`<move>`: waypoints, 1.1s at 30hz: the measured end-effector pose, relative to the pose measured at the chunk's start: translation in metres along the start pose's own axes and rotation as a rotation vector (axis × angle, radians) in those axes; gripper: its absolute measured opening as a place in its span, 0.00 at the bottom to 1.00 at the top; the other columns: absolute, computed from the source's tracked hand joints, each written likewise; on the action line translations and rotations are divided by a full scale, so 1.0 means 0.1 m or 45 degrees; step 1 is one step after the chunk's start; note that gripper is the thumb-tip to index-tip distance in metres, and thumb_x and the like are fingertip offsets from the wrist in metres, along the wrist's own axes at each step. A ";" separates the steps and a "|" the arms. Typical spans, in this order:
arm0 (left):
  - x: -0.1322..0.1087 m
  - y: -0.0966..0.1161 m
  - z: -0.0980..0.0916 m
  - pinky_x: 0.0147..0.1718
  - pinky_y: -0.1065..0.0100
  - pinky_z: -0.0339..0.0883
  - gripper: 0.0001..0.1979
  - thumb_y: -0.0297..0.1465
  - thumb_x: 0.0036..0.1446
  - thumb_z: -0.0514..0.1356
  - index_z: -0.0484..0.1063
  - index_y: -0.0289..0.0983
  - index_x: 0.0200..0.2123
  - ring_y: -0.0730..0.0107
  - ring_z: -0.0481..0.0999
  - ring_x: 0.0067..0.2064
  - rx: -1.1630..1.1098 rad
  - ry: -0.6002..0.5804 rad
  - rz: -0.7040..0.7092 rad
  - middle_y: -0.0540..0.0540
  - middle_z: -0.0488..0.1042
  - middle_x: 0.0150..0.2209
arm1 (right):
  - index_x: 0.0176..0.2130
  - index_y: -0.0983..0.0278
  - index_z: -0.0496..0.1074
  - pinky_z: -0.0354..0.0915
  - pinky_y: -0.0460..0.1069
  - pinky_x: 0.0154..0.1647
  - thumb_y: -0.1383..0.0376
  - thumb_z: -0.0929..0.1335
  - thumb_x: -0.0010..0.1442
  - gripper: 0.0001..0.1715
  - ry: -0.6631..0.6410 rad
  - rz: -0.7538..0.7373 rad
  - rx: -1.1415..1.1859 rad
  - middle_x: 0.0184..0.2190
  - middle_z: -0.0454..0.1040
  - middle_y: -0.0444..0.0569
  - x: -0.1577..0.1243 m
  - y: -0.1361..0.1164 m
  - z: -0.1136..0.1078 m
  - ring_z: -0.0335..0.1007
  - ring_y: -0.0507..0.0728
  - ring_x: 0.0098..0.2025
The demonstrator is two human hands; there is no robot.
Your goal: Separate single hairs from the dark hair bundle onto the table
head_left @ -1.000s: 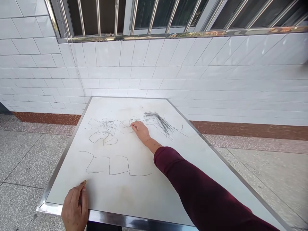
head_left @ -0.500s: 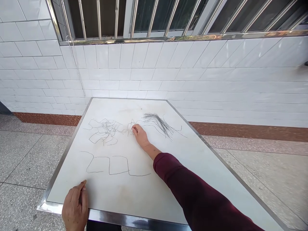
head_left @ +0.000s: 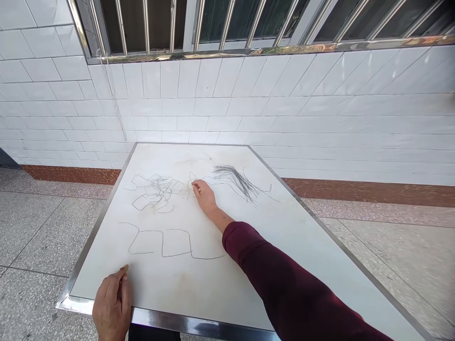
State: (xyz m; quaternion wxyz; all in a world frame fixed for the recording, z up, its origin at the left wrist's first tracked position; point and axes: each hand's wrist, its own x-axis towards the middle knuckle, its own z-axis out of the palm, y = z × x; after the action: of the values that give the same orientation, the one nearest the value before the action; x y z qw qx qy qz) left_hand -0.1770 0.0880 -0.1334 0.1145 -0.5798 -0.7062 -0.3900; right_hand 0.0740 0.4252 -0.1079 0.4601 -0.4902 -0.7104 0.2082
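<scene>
My right hand (head_left: 203,193) reaches over the white table (head_left: 284,265). Its thumb and forefinger are pinched on a thin dark wire (head_left: 190,176) at the right end of a loose tangle. The tangle of bent wires (head_left: 158,189) lies left of this hand. To its right is a bundle of similar wires (head_left: 240,181), most of them lying close together. Nearer to me, several bent wires (head_left: 162,244) form a stepped, zigzag line. My left hand (head_left: 112,303) rests at the table's near left edge, fingers curled together, with nothing visible in them.
A metal strip (head_left: 199,327) edges the tabletop. Beyond the table's far side rises a white tiled wall (head_left: 213,109), with a barred window (head_left: 227,23) above. A thin cord (head_left: 114,97) hangs down the wall. Speckled floor (head_left: 31,237) lies on both sides.
My right hand has shifted slightly left and away from me, still pinching at the tangle's right end. The left hand and the zigzag wires stay put.
</scene>
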 end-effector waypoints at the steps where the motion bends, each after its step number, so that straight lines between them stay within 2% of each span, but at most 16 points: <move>1: 0.00 0.00 0.00 0.37 0.66 0.69 0.11 0.28 0.64 0.55 0.72 0.39 0.48 0.66 0.77 0.37 -0.003 0.001 -0.002 0.47 0.78 0.36 | 0.39 0.59 0.69 0.66 0.57 0.45 0.59 0.61 0.62 0.10 0.013 0.031 0.045 0.39 0.73 0.50 0.00 0.01 -0.02 0.69 0.59 0.40; 6: -0.01 -0.01 0.01 0.38 0.66 0.69 0.11 0.28 0.63 0.55 0.72 0.39 0.48 0.66 0.77 0.37 0.004 0.000 -0.007 0.47 0.78 0.36 | 0.40 0.58 0.62 0.70 0.54 0.42 0.54 0.61 0.62 0.11 0.051 0.158 0.349 0.40 0.74 0.48 0.03 0.08 -0.13 0.74 0.56 0.41; 15: 0.00 0.00 0.02 0.37 0.67 0.68 0.11 0.27 0.63 0.55 0.72 0.38 0.48 0.67 0.76 0.37 0.008 0.034 0.028 0.47 0.78 0.35 | 0.39 0.57 0.59 0.69 0.54 0.48 0.53 0.65 0.59 0.14 0.110 0.234 0.736 0.45 0.72 0.46 0.08 0.02 -0.26 0.74 0.54 0.47; 21: 0.00 -0.03 0.03 0.37 0.67 0.69 0.11 0.27 0.63 0.55 0.72 0.38 0.48 0.67 0.77 0.37 0.026 0.032 0.020 0.47 0.78 0.35 | 0.40 0.56 0.56 0.70 0.53 0.44 0.53 0.64 0.60 0.13 0.152 0.348 0.836 0.43 0.74 0.45 0.06 0.07 -0.36 0.75 0.53 0.43; 26: 0.00 -0.04 0.04 0.36 0.67 0.69 0.11 0.28 0.64 0.55 0.72 0.39 0.48 0.66 0.77 0.37 0.041 0.028 0.006 0.46 0.78 0.36 | 0.39 0.55 0.58 0.71 0.54 0.44 0.55 0.64 0.60 0.11 0.109 0.409 0.872 0.45 0.75 0.45 0.04 0.02 -0.41 0.74 0.54 0.47; 33: 0.03 -0.05 0.04 0.39 0.65 0.70 0.11 0.27 0.63 0.54 0.72 0.37 0.47 0.65 0.78 0.38 0.025 0.069 0.052 0.45 0.78 0.37 | 0.35 0.56 0.61 0.74 0.56 0.42 0.58 0.67 0.57 0.10 0.090 0.504 0.848 0.41 0.77 0.46 0.00 -0.02 -0.42 0.75 0.56 0.45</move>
State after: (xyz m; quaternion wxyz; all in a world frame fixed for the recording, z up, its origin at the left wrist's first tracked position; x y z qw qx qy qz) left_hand -0.1807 0.0927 -0.1365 0.1473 -0.5822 -0.6946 -0.3961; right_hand 0.1092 0.4180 -0.0861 0.5691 -0.4486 -0.4793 0.4951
